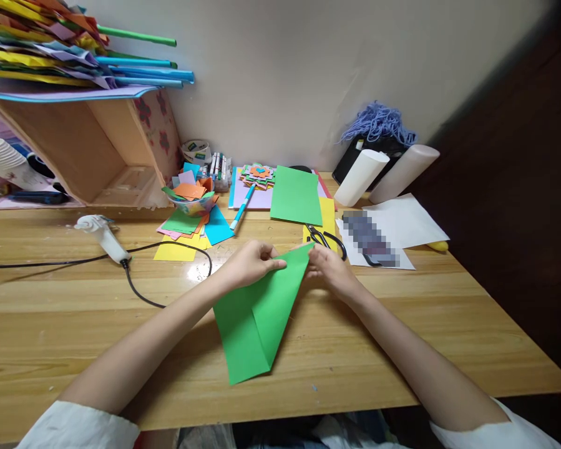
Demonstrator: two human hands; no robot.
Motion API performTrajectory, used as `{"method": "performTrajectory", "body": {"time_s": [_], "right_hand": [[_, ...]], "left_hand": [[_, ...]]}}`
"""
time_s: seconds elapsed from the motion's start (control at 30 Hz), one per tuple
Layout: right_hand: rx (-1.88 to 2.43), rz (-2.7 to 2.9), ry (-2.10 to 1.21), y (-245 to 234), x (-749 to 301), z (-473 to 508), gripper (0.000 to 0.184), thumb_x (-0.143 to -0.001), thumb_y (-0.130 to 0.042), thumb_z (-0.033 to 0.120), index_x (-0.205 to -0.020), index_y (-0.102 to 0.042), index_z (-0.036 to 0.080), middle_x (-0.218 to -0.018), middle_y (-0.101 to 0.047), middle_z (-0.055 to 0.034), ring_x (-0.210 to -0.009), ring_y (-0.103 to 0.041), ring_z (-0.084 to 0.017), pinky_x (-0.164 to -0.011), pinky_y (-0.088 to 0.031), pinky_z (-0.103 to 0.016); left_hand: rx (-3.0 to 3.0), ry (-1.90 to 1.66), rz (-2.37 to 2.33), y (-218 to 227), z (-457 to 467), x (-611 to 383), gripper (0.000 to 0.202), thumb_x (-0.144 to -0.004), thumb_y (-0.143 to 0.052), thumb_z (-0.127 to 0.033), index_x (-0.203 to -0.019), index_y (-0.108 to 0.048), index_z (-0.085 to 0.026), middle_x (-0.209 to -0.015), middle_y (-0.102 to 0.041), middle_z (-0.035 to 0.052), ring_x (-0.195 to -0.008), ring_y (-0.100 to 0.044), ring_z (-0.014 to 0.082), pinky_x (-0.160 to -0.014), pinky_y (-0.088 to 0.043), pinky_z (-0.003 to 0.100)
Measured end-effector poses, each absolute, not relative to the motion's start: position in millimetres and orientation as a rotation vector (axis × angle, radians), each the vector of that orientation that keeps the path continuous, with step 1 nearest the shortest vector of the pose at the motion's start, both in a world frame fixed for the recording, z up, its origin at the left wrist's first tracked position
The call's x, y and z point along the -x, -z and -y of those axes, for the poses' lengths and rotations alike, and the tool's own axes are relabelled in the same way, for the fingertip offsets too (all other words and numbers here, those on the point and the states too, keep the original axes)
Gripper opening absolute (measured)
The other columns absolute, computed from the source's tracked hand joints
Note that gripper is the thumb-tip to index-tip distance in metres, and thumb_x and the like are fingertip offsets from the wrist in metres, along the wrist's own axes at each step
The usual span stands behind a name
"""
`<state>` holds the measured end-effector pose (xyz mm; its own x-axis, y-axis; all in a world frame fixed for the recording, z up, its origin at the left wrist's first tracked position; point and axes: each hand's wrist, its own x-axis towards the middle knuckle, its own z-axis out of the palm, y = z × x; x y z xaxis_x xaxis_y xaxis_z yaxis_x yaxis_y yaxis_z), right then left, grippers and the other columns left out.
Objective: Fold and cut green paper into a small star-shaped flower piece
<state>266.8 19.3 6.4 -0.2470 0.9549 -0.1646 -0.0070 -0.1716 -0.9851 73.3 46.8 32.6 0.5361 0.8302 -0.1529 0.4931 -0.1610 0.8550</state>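
Observation:
A green paper sheet (259, 315), folded into a long pointed shape, lies on the wooden table (402, 337) with its tip pointing away from me. My left hand (249, 262) pinches its left folded edge near the tip. On the other side of the tip, my right hand (329, 268) presses fingers closed onto the paper. Black scissors (326, 240) lie just beyond my right hand on a yellow sheet.
A glue gun (103, 237) with a black cord lies at the left. Coloured paper scraps (186, 227), a bowl of scraps (192, 198), a flat green sheet (296, 194), a marker (241, 209), white paper rolls (385, 174) and white sheets (402, 227) crowd the back. A wooden shelf (102, 149) stands at back left.

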Motion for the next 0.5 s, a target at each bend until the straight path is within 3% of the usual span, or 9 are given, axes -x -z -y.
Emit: {"method": "performTrajectory", "body": {"time_s": [0.1,0.23,0.4,0.5], "right_hand": [[1.198,1.396,-1.562,-7.0,-261.7,-16.6,0.039,-0.063,-0.069,0.050,-0.081,-0.061,0.017,-0.066,-0.065,-0.0007,-0.058,-0.062,-0.015,-0.054,-0.052,-0.025],[1.230,1.322,-1.549,-5.0,-260.3,-16.8,0.036,-0.070,-0.061,0.052,-0.062,-0.056,0.017,-0.055,-0.061,0.0005,-0.050,-0.058,-0.013,-0.049,-0.049,-0.024],[1.172,1.327,-1.643,-3.5,-259.0,-15.4,0.032,-0.066,-0.066,0.047,-0.071,-0.057,0.016,-0.063,-0.061,0.0018,-0.057,-0.058,-0.012,-0.056,-0.047,-0.023],[1.204,1.278,-1.639,-1.5,-256.9,-13.3,0.035,-0.069,-0.063,0.049,-0.064,-0.054,0.016,-0.057,-0.057,0.0032,-0.052,-0.053,-0.009,-0.051,-0.043,-0.020]], "left_hand": [[-1.926,-0.490,-1.113,-30.7,-46.6,-73.5,0.029,-0.075,-0.054,-0.038,-0.059,-0.048,-0.015,-0.053,-0.039,-0.0044,-0.051,-0.036,0.0094,-0.047,-0.025,0.023],[-2.037,-0.538,-1.123,-28.2,-44.9,-75.8,0.025,-0.079,-0.050,-0.036,-0.063,-0.047,-0.016,-0.059,-0.046,-0.0026,-0.057,-0.041,0.0116,-0.051,-0.027,0.024],[-2.019,-0.563,-1.137,-24.6,-43.4,-78.2,0.020,-0.082,-0.045,-0.034,-0.073,-0.048,-0.017,-0.070,-0.053,0.0001,-0.067,-0.048,0.0148,-0.058,-0.033,0.025],[-2.003,-0.578,-1.157,-22.8,-43.2,-79.0,0.019,-0.083,-0.045,-0.034,-0.073,-0.047,-0.017,-0.070,-0.053,0.0001,-0.068,-0.048,0.0151,-0.060,-0.034,0.026]]}}
